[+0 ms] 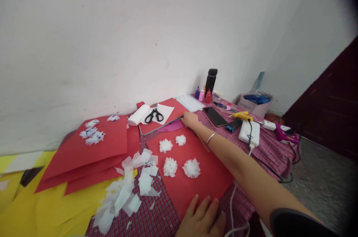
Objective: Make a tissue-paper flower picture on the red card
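Observation:
My left hand [201, 217] lies flat, fingers spread, on the near edge of a red paper sheet [208, 181]. Several white tissue flowers [170, 166] sit on that sheet. My right arm reaches forward across it. My right hand [190, 119], a bangle on its wrist, has its fingers curled on the right edge of a red card stack [173, 112]. A purple sheet [173, 126] shows beneath that stack. Black-handled scissors [154, 115] and a white tissue roll [138, 115] rest on top of it.
Red sheets [92, 151] with blue-speckled tissue flowers lie at left over yellow paper [41, 211]. White tissue scraps [125, 188] litter the checked cloth. At right are a phone [214, 116], yellow glue gun [242, 115], white power bank [248, 132], paint bottles [204, 95], black flask [210, 80], a box [253, 104] and cables.

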Demonstrator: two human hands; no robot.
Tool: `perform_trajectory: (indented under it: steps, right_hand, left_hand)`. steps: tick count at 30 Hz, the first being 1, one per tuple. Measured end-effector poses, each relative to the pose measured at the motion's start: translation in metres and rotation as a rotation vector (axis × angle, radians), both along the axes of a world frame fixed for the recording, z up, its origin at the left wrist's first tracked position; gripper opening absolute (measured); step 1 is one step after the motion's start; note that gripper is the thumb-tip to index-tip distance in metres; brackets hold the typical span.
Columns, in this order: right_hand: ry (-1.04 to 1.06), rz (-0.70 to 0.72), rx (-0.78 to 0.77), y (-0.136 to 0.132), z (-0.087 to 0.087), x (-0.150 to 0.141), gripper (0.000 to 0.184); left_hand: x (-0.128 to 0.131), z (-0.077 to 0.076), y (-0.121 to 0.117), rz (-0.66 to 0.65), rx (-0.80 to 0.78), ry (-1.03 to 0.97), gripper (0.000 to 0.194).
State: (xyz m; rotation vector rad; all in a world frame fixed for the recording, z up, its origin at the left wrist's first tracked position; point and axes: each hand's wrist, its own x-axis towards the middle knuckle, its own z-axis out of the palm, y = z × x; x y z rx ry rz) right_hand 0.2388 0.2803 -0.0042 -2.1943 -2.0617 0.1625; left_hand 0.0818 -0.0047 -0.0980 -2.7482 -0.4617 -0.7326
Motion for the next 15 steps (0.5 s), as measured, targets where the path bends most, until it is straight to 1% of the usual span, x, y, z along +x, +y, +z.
perform_trajectory:
  steps: [3,5,7,8,10,11,12,13,14,15]
  right_hand:
    - [0.040,0.006,0.001,0.000,-0.001,0.001,0.034]
    - [0.089,0.009,0.018,-0.005,0.000,0.009,0.035]
    - [0.160,-0.001,0.051,-0.015,0.003,0.022,0.032]
    - [0.204,-0.010,0.075,-0.023,0.006,0.031,0.027]
    - [0.315,-0.031,0.143,-0.039,0.013,0.051,0.015]
    - [0.382,-0.042,0.186,-0.048,0.016,0.063,0.014]
    - [0.459,-0.053,0.231,-0.056,0.019,0.075,0.014]
    - [0.544,-0.066,0.275,-0.063,0.021,0.086,0.015]
    - [0.638,-0.083,0.316,-0.068,0.022,0.096,0.016]
    - [0.741,-0.106,0.352,-0.072,0.022,0.106,0.017]
  left_hand:
    - [-0.001,0.011,0.000,0.003,0.020,-0.031,0.032]
    - [0.000,0.016,0.000,0.016,0.050,-0.088,0.030]
    - [0.001,0.016,0.000,0.028,0.060,-0.118,0.029]
    - [0.001,0.015,0.000,0.026,0.054,-0.108,0.030]
    - [-0.001,0.012,-0.002,0.016,0.027,-0.051,0.032]
    - [-0.004,0.012,-0.003,0.007,0.012,-0.023,0.033]
    - [-0.008,0.016,-0.005,-0.005,-0.004,-0.003,0.034]
    - [-0.014,0.024,-0.005,-0.017,-0.025,0.010,0.035]
    - [-0.021,0.036,-0.003,-0.026,-0.051,-0.011,0.037]
    - [-0.029,0.053,0.000,-0.020,-0.112,-0.007,0.040]
